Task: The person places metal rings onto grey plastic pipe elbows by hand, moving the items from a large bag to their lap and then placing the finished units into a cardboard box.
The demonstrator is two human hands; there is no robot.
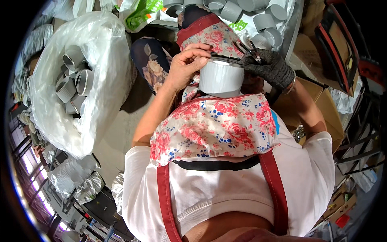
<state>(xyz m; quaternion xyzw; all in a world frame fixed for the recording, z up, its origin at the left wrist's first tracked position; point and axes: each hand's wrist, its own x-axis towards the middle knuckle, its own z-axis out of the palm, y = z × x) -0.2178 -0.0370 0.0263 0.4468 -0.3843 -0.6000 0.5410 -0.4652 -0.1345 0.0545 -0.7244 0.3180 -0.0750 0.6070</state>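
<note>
A light grey, smooth plastic cylinder (221, 79) with a dark band along its upper rim sits in my lap, against the flowered apron. My bare left hand (189, 64) is closed at the left of that rim, thumb and fingers pinching its dark edge. On the other side my right hand (271, 67), in a dark grey knitted glove, is closed around a slim metal tool (252, 47) resembling small scissors or snips. The gloved fingers also lie against the right end of the rim. The inside of the cylinder is hidden from this angle.
At the left stands a large clear plastic bag (102, 48) with several grey cylinders (76, 82) inside. More grey pieces (264, 22) lie on plastic bags at the far side. An open cardboard box (332, 109) and a dark frame with red edging (336, 48) are at the right.
</note>
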